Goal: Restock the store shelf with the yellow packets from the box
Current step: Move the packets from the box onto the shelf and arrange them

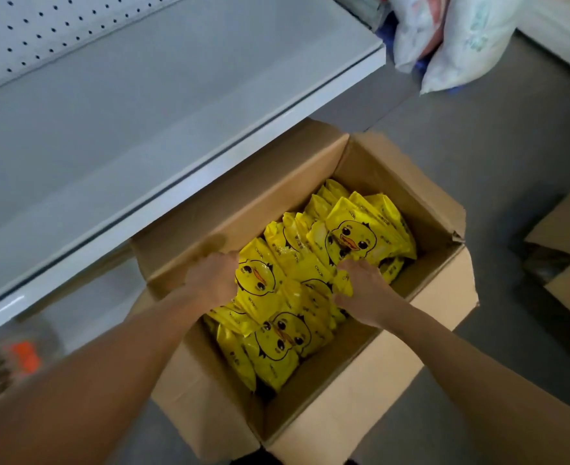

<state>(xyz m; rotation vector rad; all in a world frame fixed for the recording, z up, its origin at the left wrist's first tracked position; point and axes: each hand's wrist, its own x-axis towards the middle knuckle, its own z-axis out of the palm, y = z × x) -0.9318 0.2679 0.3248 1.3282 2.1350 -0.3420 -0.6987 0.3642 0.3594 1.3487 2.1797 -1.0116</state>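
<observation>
An open cardboard box [360, 380] stands on the floor below me, full of several yellow packets [354, 236] printed with a duck face. Both my hands are down inside it. My left hand [214, 280] curls its fingers round the left end of a bunch of packets [270, 286] near the box's left wall. My right hand [365, 293] grips the right end of the same bunch, fingers curled over the packet edges. The white store shelf [109, 135] runs along the left, bare on top, with a pegboard back panel [42, 31].
The shelf's front edge [209, 162] overhangs the box's left flap. White plastic bags [461, 38] lie at the top right. A second, smaller cardboard box [565, 250] sits on the grey floor at the right. A blurred orange-labelled item [21, 357] is at the lower left.
</observation>
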